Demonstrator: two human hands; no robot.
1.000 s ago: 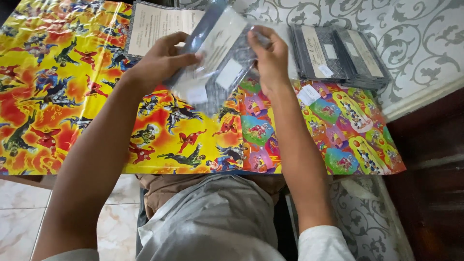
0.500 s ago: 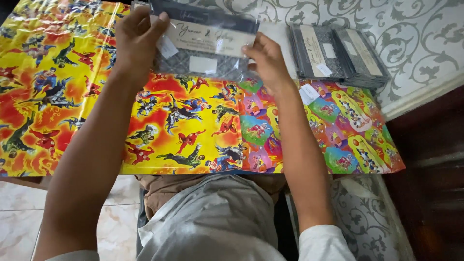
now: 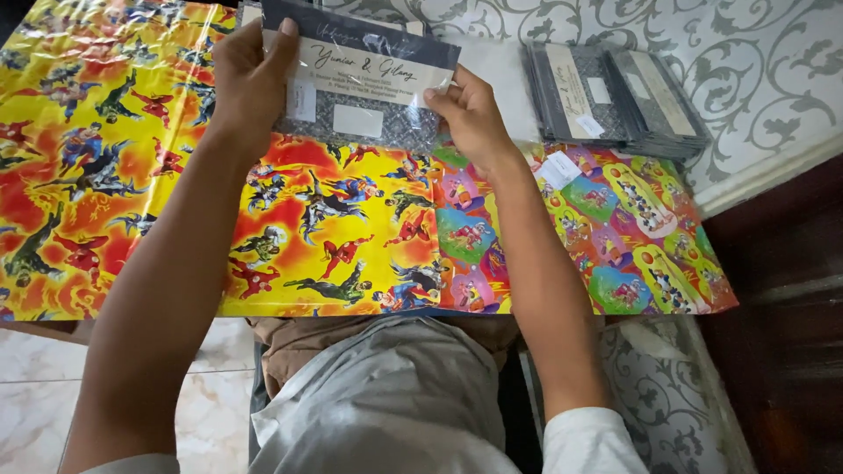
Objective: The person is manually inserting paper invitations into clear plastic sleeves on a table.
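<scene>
While left hand (image 3: pixel 250 83) and right hand (image 3: pixel 470 114) grip sleeved card (image 3: pixel 360 88), fingers closed.

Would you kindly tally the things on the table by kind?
Sleeved card held in left hand and right hand: 1
Stacks of sleeved cards: 2
Cartoon wrapping sheets: 2
Total: 5

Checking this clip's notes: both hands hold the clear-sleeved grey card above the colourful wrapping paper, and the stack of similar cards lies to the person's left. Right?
Not quite. In the head view the stack of cards lies to the person's right. The left hand and right hand do hold the sleeved card above the wrapping paper.
</scene>
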